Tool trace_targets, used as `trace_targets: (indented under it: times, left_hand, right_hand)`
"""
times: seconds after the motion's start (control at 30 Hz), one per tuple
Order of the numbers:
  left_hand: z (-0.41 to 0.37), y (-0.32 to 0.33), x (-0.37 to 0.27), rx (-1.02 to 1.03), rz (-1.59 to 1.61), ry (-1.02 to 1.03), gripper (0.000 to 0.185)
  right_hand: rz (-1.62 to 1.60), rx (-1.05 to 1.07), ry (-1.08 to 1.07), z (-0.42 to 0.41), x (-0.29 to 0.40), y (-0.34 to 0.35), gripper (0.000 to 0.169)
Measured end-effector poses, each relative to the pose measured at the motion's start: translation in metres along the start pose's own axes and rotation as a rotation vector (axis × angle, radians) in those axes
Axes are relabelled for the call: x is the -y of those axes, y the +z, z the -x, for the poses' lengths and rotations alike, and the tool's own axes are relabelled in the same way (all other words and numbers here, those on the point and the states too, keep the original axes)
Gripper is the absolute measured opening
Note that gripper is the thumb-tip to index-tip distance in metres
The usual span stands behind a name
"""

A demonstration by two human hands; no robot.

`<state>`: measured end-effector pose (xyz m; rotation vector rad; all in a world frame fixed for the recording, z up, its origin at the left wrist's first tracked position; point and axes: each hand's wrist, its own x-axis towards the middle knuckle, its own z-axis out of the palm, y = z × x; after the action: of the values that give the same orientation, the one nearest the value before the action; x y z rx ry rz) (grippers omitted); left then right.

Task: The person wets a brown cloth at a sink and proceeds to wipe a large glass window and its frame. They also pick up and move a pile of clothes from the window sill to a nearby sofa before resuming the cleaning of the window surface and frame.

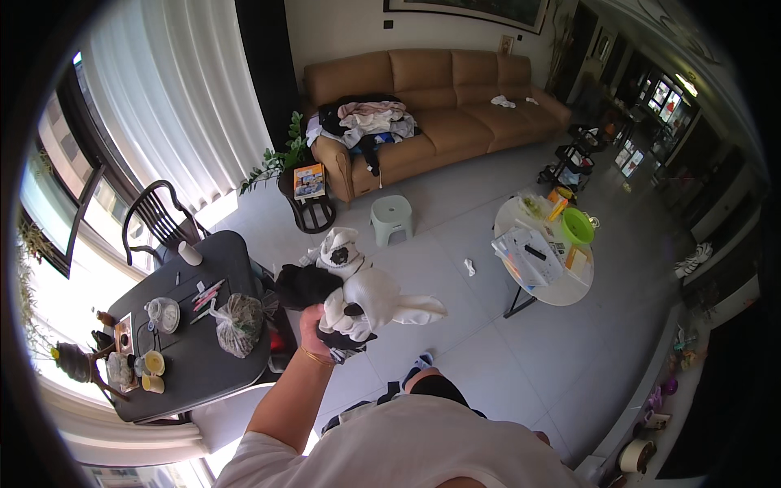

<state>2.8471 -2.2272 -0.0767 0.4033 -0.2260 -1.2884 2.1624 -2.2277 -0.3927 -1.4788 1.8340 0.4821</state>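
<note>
My left hand [311, 332] is closed around a bunched heap of black and white cloth items [372, 299] that look like socks, held out in front of my body above the floor. One white end sticks out to the right of the bunch, and a black piece [308, 287] bulges on its left. The fingers are mostly hidden behind the cloth. My right hand is out of view. A small white cloth item [469, 266], perhaps a sock, lies on the grey tiled floor [451, 219] beyond the bunch.
A brown sofa [457, 128] bears piled clothes [372, 119] and small white cloths [503, 102]. Before it stands a plastic stool [391, 219]. A dark table [195, 360] with a bagged item [239, 324] is at left; a round table [573, 296] with papers and a green basin [578, 226] at right.
</note>
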Motion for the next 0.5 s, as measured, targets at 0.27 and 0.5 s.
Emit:
trace_targets:
  times: [0.27, 0.5]
  left_hand:
    - [-0.225, 0.014, 0.023, -0.101, -0.020, -0.018, 0.049]
    - [-0.383, 0.000, 0.025, 0.051, 0.123, -0.020, 0.050]
  right_hand:
    - [0.064, -0.062, -0.233, -0.198, 0.094, -0.200, 0.014]
    - [-0.122, -0.456, -0.842, -0.289, 0.571, -0.473, 0.023]
